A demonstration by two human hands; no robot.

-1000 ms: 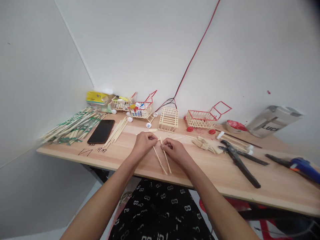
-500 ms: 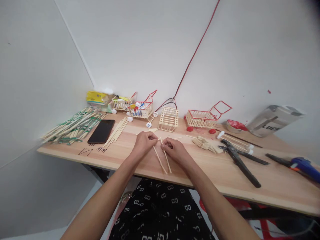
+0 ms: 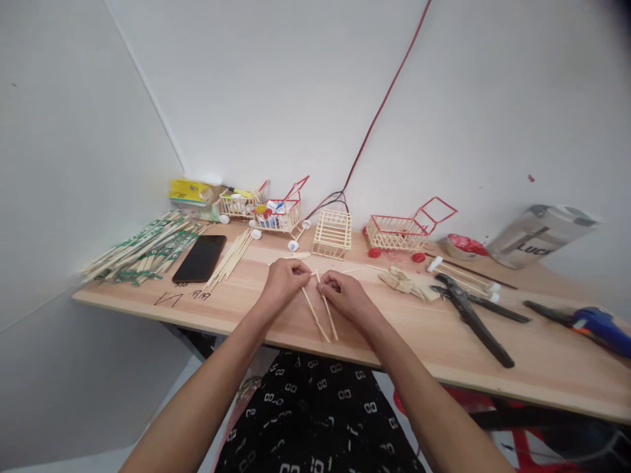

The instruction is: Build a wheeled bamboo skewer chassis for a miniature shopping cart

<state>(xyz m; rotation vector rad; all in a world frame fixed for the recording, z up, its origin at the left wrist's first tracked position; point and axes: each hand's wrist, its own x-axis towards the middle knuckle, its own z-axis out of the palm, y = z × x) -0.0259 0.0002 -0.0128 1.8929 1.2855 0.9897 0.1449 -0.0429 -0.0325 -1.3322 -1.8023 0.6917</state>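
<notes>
Two thin wooden sticks meet near their upper ends and spread slightly toward the table's front edge. My left hand (image 3: 288, 279) is closed in a pinch at the top of the left stick (image 3: 316, 315), where a short cross piece seems to sit. With fingers pinched, my right hand (image 3: 341, 289) grips the right stick (image 3: 329, 316) near its top. Both lower ends rest on or just above the wooden table (image 3: 296, 328). The fingertips partly hide the joint. Just beyond my hands stands a small unpainted stick cage (image 3: 332, 233).
Left lie loose sticks (image 3: 229, 261), a phone (image 3: 200, 258) and wrapped chopsticks (image 3: 148, 249). Small stick carts (image 3: 277, 215) stand at the back, with a red-trimmed one (image 3: 398, 233) to the right. Black-handled cutters (image 3: 476, 322) and a blue glue gun (image 3: 599, 328) lie at right.
</notes>
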